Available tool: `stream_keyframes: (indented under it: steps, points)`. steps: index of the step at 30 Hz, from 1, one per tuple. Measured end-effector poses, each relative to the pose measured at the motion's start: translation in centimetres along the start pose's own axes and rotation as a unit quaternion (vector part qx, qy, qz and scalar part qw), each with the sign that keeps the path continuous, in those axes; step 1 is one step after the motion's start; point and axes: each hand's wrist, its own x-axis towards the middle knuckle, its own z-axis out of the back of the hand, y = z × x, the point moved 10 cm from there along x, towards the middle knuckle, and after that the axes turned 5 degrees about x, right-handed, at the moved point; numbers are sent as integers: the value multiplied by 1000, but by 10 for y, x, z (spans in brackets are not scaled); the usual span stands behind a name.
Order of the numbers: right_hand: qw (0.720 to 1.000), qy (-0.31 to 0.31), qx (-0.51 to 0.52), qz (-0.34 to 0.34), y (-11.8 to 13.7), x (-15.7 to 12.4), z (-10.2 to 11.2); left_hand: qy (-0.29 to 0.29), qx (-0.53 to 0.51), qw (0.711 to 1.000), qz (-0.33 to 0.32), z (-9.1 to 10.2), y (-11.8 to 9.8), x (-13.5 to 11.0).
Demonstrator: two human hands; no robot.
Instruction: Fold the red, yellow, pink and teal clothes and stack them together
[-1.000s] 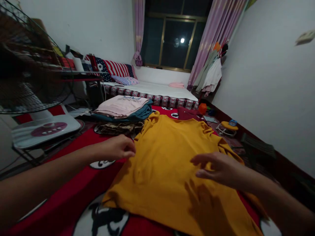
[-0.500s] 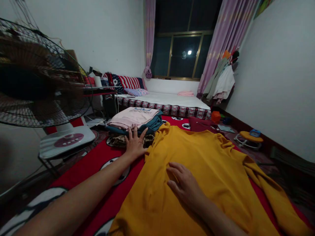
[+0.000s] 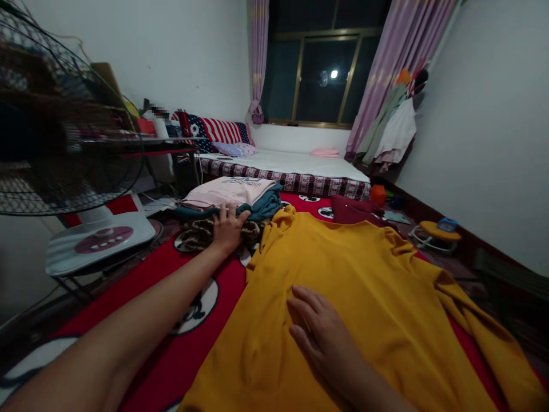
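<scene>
Across a red blanket printed with black-and-white cartoon patches (image 3: pixel 229 292), a mustard-yellow long-sleeved top of smooth, soft-looking cloth (image 3: pixel 338 257) lay spread out in the head camera's view, its wide neckline toward the far end. Shallow creases ran down its body, and the fabric bunched into thick ridges at both shoulders. One sleeve trailed in a long, rumpled tube down the right side.

The person's right hand (image 3: pixel 317 320) lay over the body of the top, fingers extended and slightly curved, clenched on nothing; whether the palm pressed the cloth could not be told. The left hand (image 3: pixel 228 230) reached to the front of a stack of folded clothes beside the top, fingers splayed against its side rather than wrapped around it. A pale pink garment with dark lettering (image 3: pixel 227 191) formed the flat top layer, above rounded teal folds (image 3: pixel 268 203) and a crumpled brown-patterned cloth (image 3: pixel 197 236).

Beyond the neckline sat a folded maroon garment (image 3: pixel 351 209). Farther back stood a low bed with a smooth white surface (image 3: pixel 283 162) and a patterned edge, beneath a metal-framed window (image 3: pixel 328 80) flanked by pleated lilac curtains (image 3: pixel 403 40).
</scene>
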Motion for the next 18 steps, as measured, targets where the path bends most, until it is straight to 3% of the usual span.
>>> stream_keyframes:
  steps: [8,18]
  points:
    - [1000,-2,8,-7,-4,-2,-2,-10,-25,994,-104,-11,17,26]
    - [1000,-9,23,-16,-9,-4,-2,33,-28,975,-217,-27,34,63]
